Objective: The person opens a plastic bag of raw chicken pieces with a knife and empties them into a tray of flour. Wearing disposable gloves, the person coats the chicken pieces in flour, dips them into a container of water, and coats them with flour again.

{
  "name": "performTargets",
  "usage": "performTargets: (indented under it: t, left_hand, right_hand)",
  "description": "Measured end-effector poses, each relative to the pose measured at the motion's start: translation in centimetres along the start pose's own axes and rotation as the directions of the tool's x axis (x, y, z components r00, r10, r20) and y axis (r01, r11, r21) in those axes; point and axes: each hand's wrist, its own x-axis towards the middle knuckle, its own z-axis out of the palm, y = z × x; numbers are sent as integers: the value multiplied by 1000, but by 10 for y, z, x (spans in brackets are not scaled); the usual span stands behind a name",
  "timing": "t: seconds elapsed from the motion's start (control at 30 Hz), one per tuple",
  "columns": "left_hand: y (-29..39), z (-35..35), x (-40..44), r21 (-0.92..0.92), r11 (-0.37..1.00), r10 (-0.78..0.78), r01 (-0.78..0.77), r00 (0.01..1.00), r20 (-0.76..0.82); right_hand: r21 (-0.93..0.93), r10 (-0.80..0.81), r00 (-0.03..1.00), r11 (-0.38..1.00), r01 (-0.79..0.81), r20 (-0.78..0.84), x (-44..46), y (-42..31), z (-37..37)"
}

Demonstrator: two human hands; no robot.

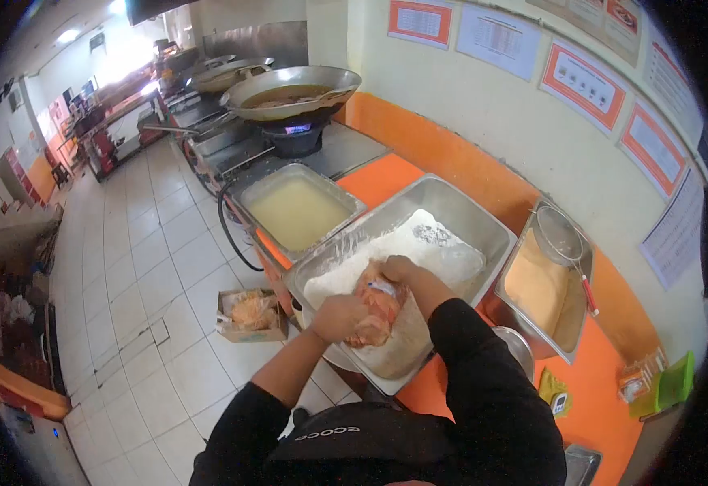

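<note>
My left hand (339,317) and my right hand (400,269) are closed on a clear plastic bag of raw, pink-orange meat pieces (380,301), one hand near each end. The bag is tilted over a deep steel pan (477,217) of white flour (342,279). My left hand is at the near left side of the pan, and my right hand is farther in, over the flour. The fingers are partly hidden behind the bag. Whether the bag's mouth is undone, I cannot tell.
A steel tray of pale yellow liquid (301,211) sits left of the pan. Beyond it, a wok (342,79) of oil stands over a lit burner (295,142). At right are a pan of tan powder (536,279) and a strainer (560,235). A cardboard box (250,330) is on the floor.
</note>
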Motion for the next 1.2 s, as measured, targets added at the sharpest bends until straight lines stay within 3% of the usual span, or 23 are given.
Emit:
performTargets:
  t: [0.03,0.13,0.2,0.3,0.4,0.5,0.6,0.7,0.83,0.93,0.97,1.03,1.17,1.2]
  left_hand:
    - [-3,2,-1,-6,1000,30,-30,999,-23]
    - [1,-7,2,33,999,27,-28,1000,16]
    - [3,-10,3,45,998,42,-42,999,13]
    - [6,-19,8,2,996,91,-91,995,-35]
    - [4,-14,3,-30,993,117,-118,993,-28]
    - [5,-10,3,-70,973,220,-221,975,-25]
    - [3,2,-2,-122,951,295,-284,952,84]
    - [4,1,1,-152,923,375,-352,914,157]
    - [-1,-8,18,-145,927,372,-345,896,244]
    - [-7,-21,35,-32,962,271,-270,962,18]
    - [-8,-28,42,28,965,260,-262,964,58]
    - [-7,-42,55,156,955,234,-254,963,134]
    - [-3,-48,68,192,950,252,-248,968,3]
    - [-2,-51,68,203,955,224,-218,974,-9]
  right_hand:
    - [151,27,999,988,-22,-33,-8,-11,2]
    - [48,-51,987,997,59,-152,-41,-43,-20]
    - [15,40,991,999,-39,-124,-8,-31,5]
    - [57,7,1000,998,-5,-25,19,-21,19]
    - [-4,-128,961,991,131,-244,14,-19,22]
    - [-203,-172,966,970,132,-193,14,-9,8]
    - [-85,-70,920,996,40,-386,-13,-8,-24]
    - [205,114,822,979,4,-558,-102,-62,-92]
    - [1,-16,502,999,34,-865,-151,-82,-143]
    - [-68,-78,279,997,45,-957,-180,-91,-188]
    - [-103,-110,185,994,48,-977,-181,-91,-198]
    - [-113,-121,194,992,52,-974,-184,-94,-218]
    - [-86,-85,110,996,-11,-990,-213,-105,-237]
    - [-110,-104,138,993,-32,-985,-210,-103,-235]
